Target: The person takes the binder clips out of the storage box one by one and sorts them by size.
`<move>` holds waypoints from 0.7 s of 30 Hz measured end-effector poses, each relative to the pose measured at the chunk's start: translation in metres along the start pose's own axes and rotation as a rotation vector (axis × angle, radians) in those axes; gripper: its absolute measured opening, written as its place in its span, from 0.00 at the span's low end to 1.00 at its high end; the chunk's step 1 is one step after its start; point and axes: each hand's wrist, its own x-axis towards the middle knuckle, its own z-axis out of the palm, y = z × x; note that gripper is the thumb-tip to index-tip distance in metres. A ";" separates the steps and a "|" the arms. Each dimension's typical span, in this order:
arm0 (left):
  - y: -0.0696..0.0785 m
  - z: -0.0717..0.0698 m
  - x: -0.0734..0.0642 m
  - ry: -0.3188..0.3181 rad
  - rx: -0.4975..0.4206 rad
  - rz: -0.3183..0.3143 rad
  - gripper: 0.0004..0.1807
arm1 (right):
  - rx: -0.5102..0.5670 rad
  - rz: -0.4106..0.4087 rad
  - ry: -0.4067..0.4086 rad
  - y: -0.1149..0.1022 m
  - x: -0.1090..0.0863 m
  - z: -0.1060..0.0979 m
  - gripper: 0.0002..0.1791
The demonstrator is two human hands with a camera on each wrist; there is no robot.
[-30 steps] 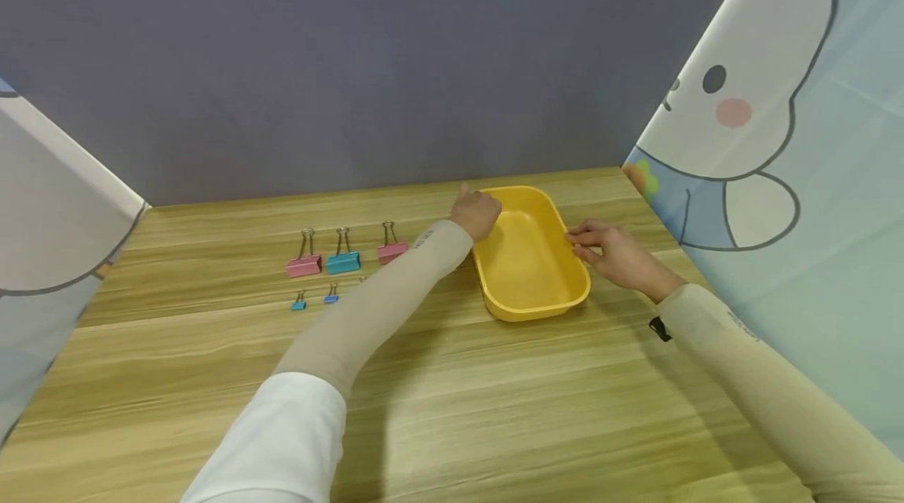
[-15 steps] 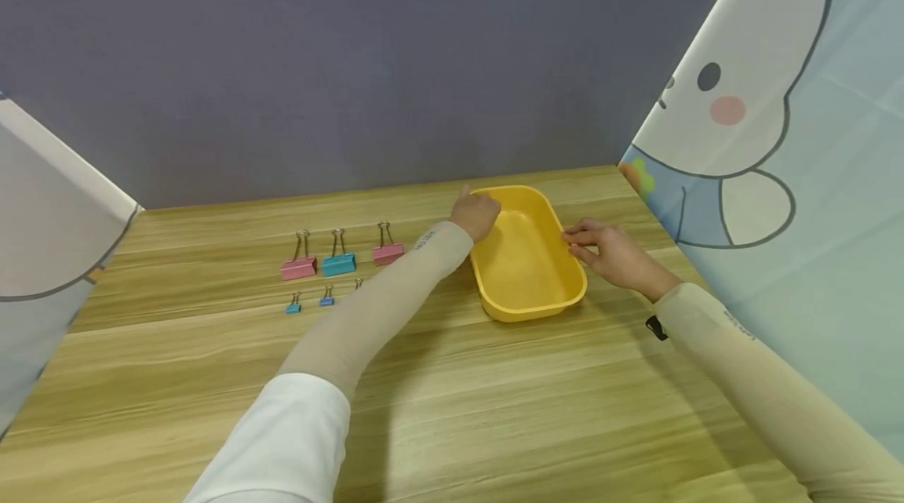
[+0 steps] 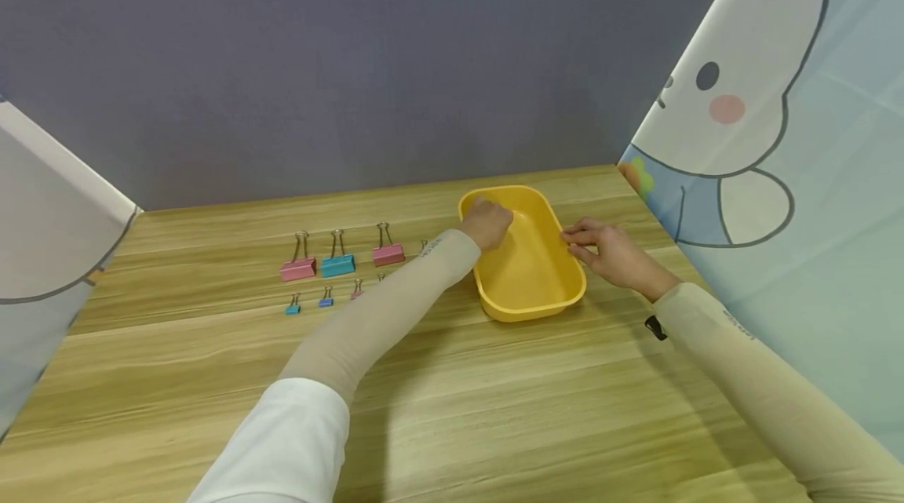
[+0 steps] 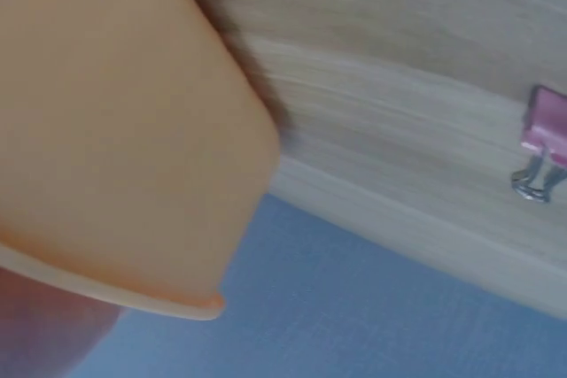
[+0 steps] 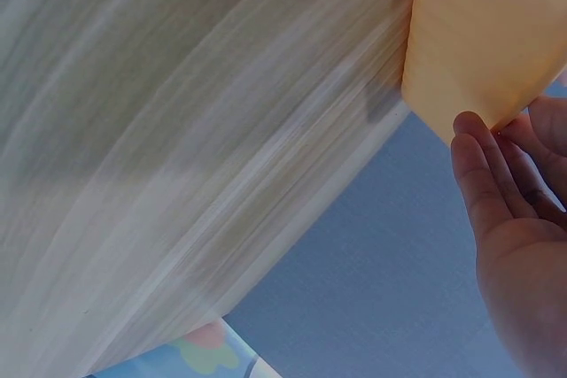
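Observation:
In the head view, my left hand (image 3: 487,222) reaches over the left rim of a yellow plastic bin (image 3: 526,277), its knuckles upward and its fingers hidden. The left wrist view shows a bit of that hand (image 4: 44,325) beyond the rim of the bin (image 4: 115,112). My right hand (image 3: 613,252) pinches the bin's right rim. In the right wrist view, the fingers of this hand (image 5: 523,210) lie along the outer wall of the bin (image 5: 483,42), with the thumb at the rim.
Left of the bin lie large binder clips: a pink one (image 3: 298,268), a teal one (image 3: 338,264) and another pink one (image 3: 388,254). Several small clips, including a teal one (image 3: 293,308) and a blue one (image 3: 326,301), sit nearer; my left forearm partly covers this row. A grey wall (image 3: 395,71) stands behind.
My left hand has shifted right, from the bin's left rim to over its inside. More small clips show beside my forearm. The right hand and the bin stay put.

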 end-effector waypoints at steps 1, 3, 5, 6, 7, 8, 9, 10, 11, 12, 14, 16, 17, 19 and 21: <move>-0.001 0.000 0.000 -0.003 -0.005 0.000 0.06 | 0.000 -0.002 0.001 0.000 0.000 0.000 0.14; -0.002 0.002 0.000 -0.010 -0.015 0.001 0.05 | 0.000 -0.005 0.002 0.000 0.000 0.000 0.14; -0.004 0.004 0.001 -0.026 -0.036 -0.004 0.04 | 0.003 -0.007 0.001 0.000 0.000 0.000 0.14; -0.005 0.004 0.001 -0.030 -0.045 -0.006 0.04 | 0.004 -0.008 0.002 -0.001 0.000 0.000 0.14; -0.005 0.005 0.001 -0.032 -0.053 -0.008 0.04 | 0.005 -0.008 0.002 -0.001 0.000 0.000 0.14; -0.005 0.006 0.002 -0.030 -0.058 -0.009 0.05 | 0.004 -0.008 0.002 -0.001 0.000 0.000 0.14; -0.006 0.007 0.002 -0.029 -0.062 -0.007 0.05 | 0.004 -0.008 0.003 -0.001 0.000 0.001 0.14; -0.006 0.007 0.002 -0.025 -0.067 -0.005 0.06 | 0.001 -0.007 0.004 -0.001 0.000 0.001 0.14; -0.006 0.008 0.002 -0.022 -0.065 0.002 0.06 | -0.001 -0.008 0.006 0.000 0.000 0.001 0.14; -0.006 0.008 0.002 -0.015 -0.062 0.010 0.07 | -0.004 -0.009 0.009 0.000 0.000 0.002 0.14; -0.007 0.007 0.000 -0.001 -0.056 0.026 0.08 | -0.012 -0.013 0.013 -0.001 0.000 0.002 0.14; -0.008 0.005 -0.002 0.018 -0.064 0.042 0.09 | -0.016 -0.015 0.014 -0.001 0.000 0.002 0.14; -0.008 0.005 -0.003 0.029 -0.071 0.051 0.10 | -0.016 -0.016 0.013 -0.002 0.000 0.002 0.14; -0.009 0.003 -0.005 0.058 -0.094 0.071 0.13 | -0.015 -0.009 0.007 -0.003 0.000 0.001 0.14; -0.011 0.002 -0.006 0.095 -0.115 0.095 0.15 | -0.009 0.004 -0.003 -0.004 -0.001 0.000 0.14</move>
